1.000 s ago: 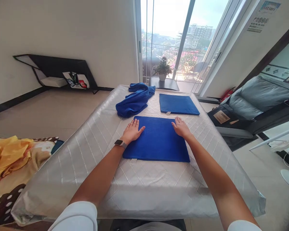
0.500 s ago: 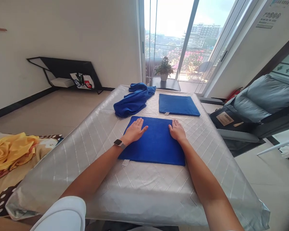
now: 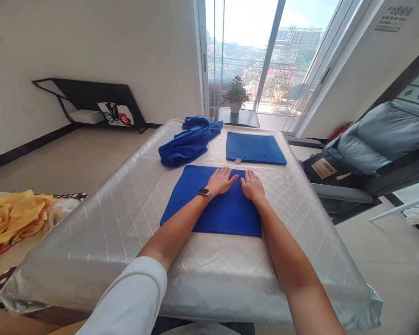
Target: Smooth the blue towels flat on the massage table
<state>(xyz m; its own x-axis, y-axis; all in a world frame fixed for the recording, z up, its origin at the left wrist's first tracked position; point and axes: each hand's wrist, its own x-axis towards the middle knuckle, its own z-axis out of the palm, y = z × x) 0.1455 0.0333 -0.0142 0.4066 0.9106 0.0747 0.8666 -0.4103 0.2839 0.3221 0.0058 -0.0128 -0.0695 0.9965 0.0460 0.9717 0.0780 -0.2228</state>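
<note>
A blue folded cloth (image 3: 226, 214) lies flat on the table in front of me, roughly a rectangle. My left hand (image 3: 220, 180) rests palm down on its upper middle, fingers stretched out, a watch on the wrist. Close to its right, my right hand (image 3: 253, 186) lies flat on the cloth's upper right part, fingers extended. Neither hand grips anything. Beyond them lies a second folded blue cloth (image 3: 256, 148) with a small white tag at its near edge. A crumpled blue cloth (image 3: 190, 142) sits to its left.
A silvery quilted cover (image 3: 118, 223) spans the table. Yellow fabric (image 3: 17, 216) lies on a bed at the left. A grey recliner (image 3: 377, 139) stands to the right. Past the far edge, a potted plant (image 3: 236, 95) sits on a chair by the sliding glass door.
My left hand has slid right across the cloth, from its left side to near my right hand. My right hand stays by the cloth's right edge. The view has shifted slightly.
</note>
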